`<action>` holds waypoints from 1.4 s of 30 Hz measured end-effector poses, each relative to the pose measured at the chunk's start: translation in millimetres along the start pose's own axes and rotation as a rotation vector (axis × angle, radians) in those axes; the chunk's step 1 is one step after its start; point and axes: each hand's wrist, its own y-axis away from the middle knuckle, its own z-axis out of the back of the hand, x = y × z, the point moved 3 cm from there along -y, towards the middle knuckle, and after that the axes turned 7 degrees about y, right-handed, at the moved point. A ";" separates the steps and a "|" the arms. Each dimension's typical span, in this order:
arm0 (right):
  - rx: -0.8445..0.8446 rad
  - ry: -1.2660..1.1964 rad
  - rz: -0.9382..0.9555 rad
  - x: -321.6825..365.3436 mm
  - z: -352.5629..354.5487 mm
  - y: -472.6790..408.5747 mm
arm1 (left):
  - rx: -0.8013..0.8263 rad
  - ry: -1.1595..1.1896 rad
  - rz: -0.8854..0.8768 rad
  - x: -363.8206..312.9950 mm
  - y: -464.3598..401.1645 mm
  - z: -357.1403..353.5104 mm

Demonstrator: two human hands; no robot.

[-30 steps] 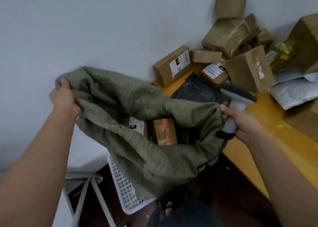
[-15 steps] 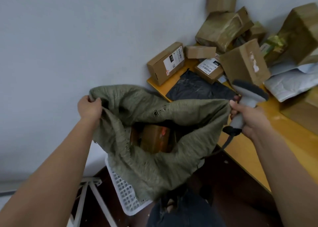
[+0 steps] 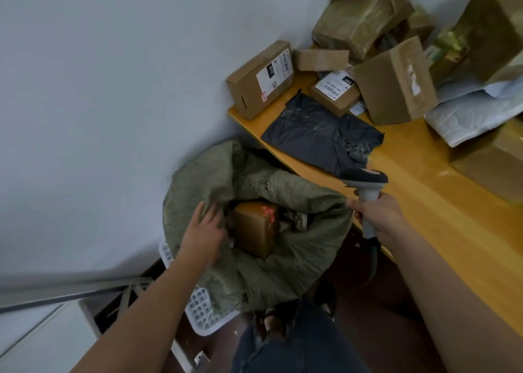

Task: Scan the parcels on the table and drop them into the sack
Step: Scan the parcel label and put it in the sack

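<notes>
Beside the tabletop (image 3: 410,174): olive woven sack (image 3: 283,259) slumps on the floor, mouth gaping.
Left hand (image 3: 205,228): fingers spread flat on the sack's near rim, holding nothing, likely keeping the mouth wide.
Right hand (image 3: 382,217): fingers wrapped round the grey scanner (image 3: 368,186), head tilted toward the tabletop, ready to read a label.
Below the left fingers: brown box (image 3: 256,228) inside the sack.
Beyond the right fingers: dark flat parcel (image 3: 319,135), labelled cartons (image 3: 260,78) waiting.

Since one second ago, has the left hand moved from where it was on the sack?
Yes. The left hand has let go of the sack's raised rim and dropped toward the white basket, now lying open at the sack's mouth.
</notes>
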 end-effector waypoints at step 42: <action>-0.018 -0.350 0.207 31.9 194.3 23.3 | -0.190 0.439 -0.218 -177.8 -127.8 216.6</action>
